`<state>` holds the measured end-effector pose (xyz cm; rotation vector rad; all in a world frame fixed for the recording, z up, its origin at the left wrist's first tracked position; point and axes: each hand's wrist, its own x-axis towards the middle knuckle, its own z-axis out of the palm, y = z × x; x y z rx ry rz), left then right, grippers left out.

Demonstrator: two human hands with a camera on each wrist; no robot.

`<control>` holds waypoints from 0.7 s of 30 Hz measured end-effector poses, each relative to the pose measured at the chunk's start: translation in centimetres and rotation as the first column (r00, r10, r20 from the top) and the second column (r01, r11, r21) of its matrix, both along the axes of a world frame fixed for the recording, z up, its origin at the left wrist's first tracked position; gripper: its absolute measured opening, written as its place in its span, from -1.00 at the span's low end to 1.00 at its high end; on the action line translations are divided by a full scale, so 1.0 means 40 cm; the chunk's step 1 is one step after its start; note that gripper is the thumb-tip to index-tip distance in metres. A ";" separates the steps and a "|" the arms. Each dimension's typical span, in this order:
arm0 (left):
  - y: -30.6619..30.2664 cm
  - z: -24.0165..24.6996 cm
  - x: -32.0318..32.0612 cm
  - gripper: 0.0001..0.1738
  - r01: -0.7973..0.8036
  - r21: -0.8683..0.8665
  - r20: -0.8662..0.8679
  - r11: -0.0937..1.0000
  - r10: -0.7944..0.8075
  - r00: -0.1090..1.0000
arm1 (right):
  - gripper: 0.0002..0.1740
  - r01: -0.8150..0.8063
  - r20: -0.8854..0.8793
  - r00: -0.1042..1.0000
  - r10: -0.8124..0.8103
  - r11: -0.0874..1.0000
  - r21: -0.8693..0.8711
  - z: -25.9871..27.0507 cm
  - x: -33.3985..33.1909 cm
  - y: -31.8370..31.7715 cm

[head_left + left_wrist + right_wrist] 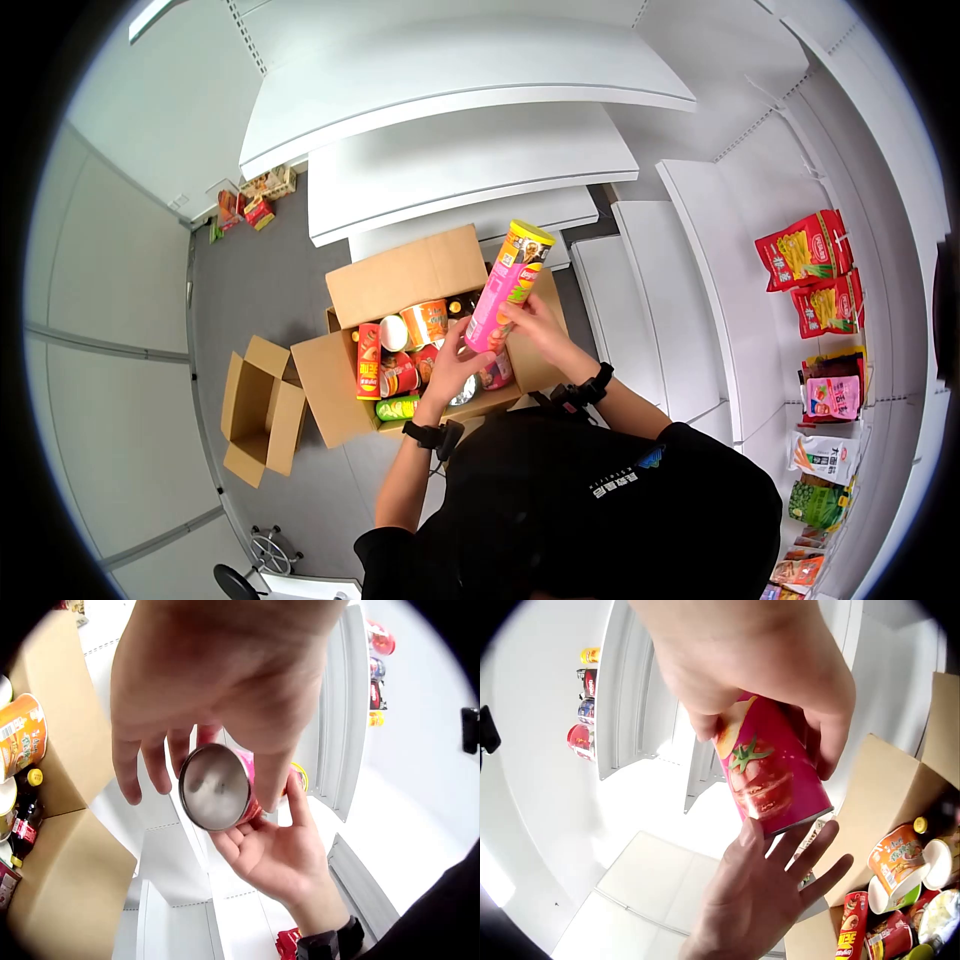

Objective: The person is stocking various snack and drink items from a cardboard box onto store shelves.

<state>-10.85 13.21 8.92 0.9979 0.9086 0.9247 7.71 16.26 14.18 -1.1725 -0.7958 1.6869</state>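
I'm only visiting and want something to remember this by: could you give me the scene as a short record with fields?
Held item: pink can, tilted, yellow lid uppermost
Right hand: grips the can
Left hand: touches the can near its base, fingers spread
Below: open cardboard box
Box contents: orange cup, red tube, other groceries
Beyond: white shelves
Far right: red snack bags
Left: smaller open box
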 end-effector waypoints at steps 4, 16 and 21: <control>0.005 0.023 0.005 -0.17 -0.020 0.016 0.010 1.000 0.020 1.000 | -0.48 -0.017 -0.024 1.000 0.018 0.999 0.041 0.012 -0.009 0.003; 0.029 0.087 0.008 -0.36 0.003 0.144 0.141 0.990 -0.023 0.990 | -0.31 -0.098 0.055 0.995 0.087 0.959 0.267 0.022 -0.004 -0.015; 0.047 0.019 0.011 -0.28 0.026 0.156 0.170 0.987 -0.053 0.984 | -0.34 -0.118 0.140 0.987 0.081 0.953 0.281 0.046 0.013 0.017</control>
